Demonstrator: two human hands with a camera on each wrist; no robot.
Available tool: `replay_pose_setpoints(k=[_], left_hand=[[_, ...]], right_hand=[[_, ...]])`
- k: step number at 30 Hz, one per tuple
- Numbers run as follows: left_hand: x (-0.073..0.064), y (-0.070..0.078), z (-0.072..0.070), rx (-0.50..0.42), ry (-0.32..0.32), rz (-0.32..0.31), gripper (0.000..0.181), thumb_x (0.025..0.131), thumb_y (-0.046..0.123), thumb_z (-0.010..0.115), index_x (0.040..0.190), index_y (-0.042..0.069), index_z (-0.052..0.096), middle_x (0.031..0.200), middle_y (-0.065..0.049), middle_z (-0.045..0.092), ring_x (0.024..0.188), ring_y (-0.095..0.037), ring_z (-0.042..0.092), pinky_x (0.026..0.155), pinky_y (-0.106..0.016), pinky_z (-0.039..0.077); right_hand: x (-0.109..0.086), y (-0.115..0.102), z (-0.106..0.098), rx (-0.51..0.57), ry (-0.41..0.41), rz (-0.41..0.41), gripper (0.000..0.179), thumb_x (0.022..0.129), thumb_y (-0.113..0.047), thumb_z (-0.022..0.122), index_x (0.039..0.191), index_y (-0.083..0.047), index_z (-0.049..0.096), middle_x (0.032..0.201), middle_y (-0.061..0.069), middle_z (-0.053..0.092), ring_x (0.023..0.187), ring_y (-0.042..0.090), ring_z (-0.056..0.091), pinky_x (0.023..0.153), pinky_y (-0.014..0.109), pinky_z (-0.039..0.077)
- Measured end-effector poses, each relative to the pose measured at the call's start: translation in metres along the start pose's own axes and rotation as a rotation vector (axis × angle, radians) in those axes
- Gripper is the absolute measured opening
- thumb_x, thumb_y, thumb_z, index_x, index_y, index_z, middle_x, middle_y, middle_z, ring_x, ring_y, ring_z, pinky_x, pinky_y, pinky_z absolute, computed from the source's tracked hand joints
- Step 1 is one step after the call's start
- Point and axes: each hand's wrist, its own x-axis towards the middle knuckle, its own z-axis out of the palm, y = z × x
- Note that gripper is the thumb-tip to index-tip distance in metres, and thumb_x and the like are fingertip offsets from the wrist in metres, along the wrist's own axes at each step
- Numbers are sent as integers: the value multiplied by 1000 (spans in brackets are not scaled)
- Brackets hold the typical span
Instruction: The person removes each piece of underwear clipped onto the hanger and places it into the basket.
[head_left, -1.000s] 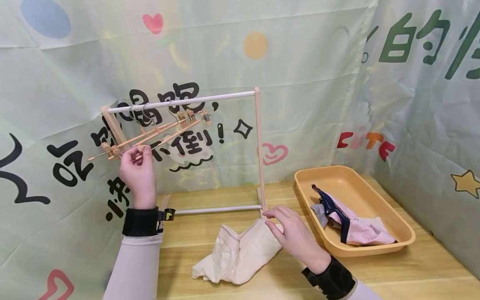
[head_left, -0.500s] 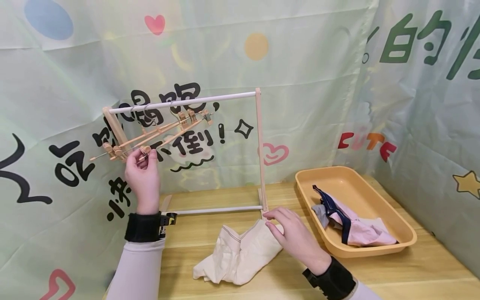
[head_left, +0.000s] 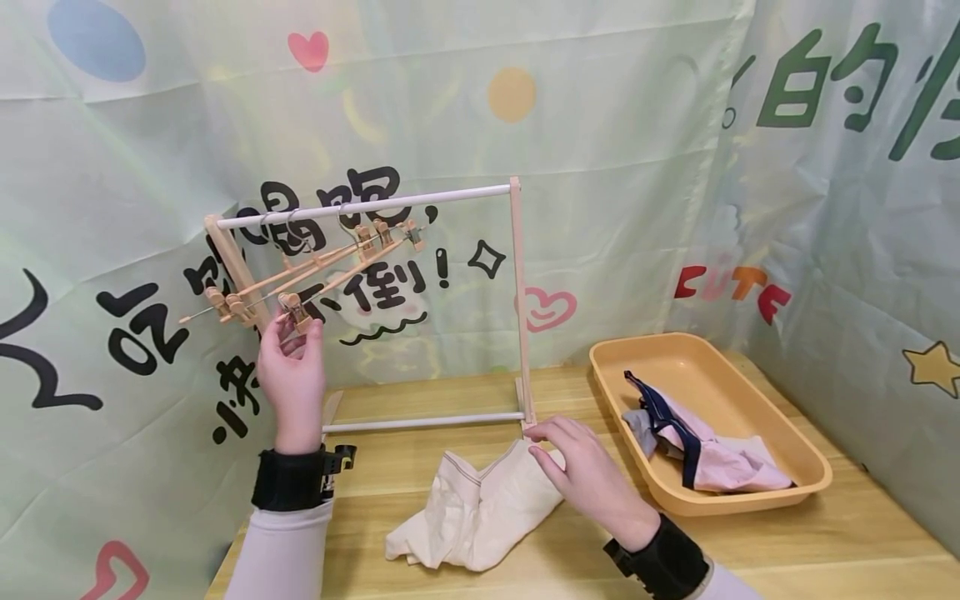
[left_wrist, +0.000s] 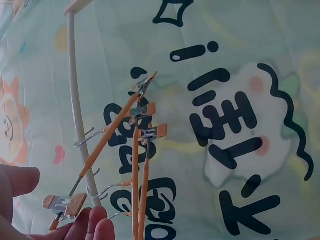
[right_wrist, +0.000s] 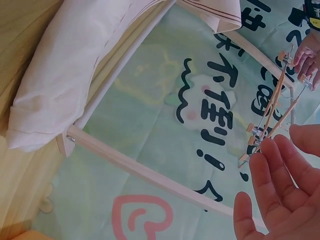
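Note:
Small clip hangers (head_left: 330, 265) with orange-toned bars hang by metal hooks from the white top rod (head_left: 420, 197) of a rack. My left hand (head_left: 292, 383) is just below the nearest hanger's left clip (head_left: 295, 310), its fingers loosely bent. In the left wrist view the thumb (left_wrist: 22, 180) stands apart from that clip (left_wrist: 64, 205), and the fingertips lie close under it. Whether they touch it I cannot tell. My right hand (head_left: 592, 475), its fingers relaxed and holding nothing, hovers by the right edge of a crumpled cream garment (head_left: 480, 508) on the table.
On the right a yellow-orange tray (head_left: 813, 479) holds a pink garment with navy trim (head_left: 731, 462) and something grey (head_left: 639, 427). The rack's right post (head_left: 521, 308) rises behind the cream garment. A printed curtain (head_left: 615, 208) encloses the wooden table (head_left: 862, 542).
My left hand has loosened its pinch on the nearest hanger's clip and moved slightly down and right, so the clip shows more fully. The right hand has stayed put.

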Motion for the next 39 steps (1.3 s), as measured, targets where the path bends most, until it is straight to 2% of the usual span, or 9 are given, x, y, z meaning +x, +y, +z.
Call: replay_pose_setpoints(k=[5,10,15,24,30,39], left_hand=[[-8,-4,2,35,-6,-11,58,89,38,62,135,5,49,127,-14,57,98,-20,59,85,-41,52],[-14,-10,4,2,-2,7,59,89,35,64,137,5,47,127,-12,59,97,-19,59,87,-42,52],[-19,-18,4,-30,-10,-16,62,89,35,64,140,6,43,129,-12,59,100,-21,57,90,-43,50],[-26,-28,3,-12,-44,-52,63,90,35,63,142,6,41,132,-12,57,104,-21,57,92,-43,50],[-37,-34,0,2,-114,-32,62,90,33,63,140,4,42,131,-15,57,109,-23,54,96,-47,48],[-61,-49,5,47,-305,43,49,88,23,67,128,-1,52,123,-20,59,109,-32,52,96,-54,44]], right_hand=[[0,-1,-1,9,-4,9,19,94,-25,60,111,-21,64,106,-4,65,102,14,57,87,45,49],[1,-1,-2,12,5,14,20,94,-24,60,111,-17,65,107,-3,65,103,16,57,88,48,48],[1,-1,-2,12,4,13,20,94,-24,60,111,-17,65,106,-3,65,103,15,57,89,47,48],[1,0,-3,8,8,6,20,93,-24,60,111,-16,65,106,-3,66,103,15,57,88,46,49],[1,-1,-4,6,7,-1,20,93,-23,61,110,-15,66,106,-2,66,103,15,57,88,45,49],[1,1,-4,3,10,-7,20,93,-24,61,110,-14,66,106,-2,66,103,15,57,88,45,49]])
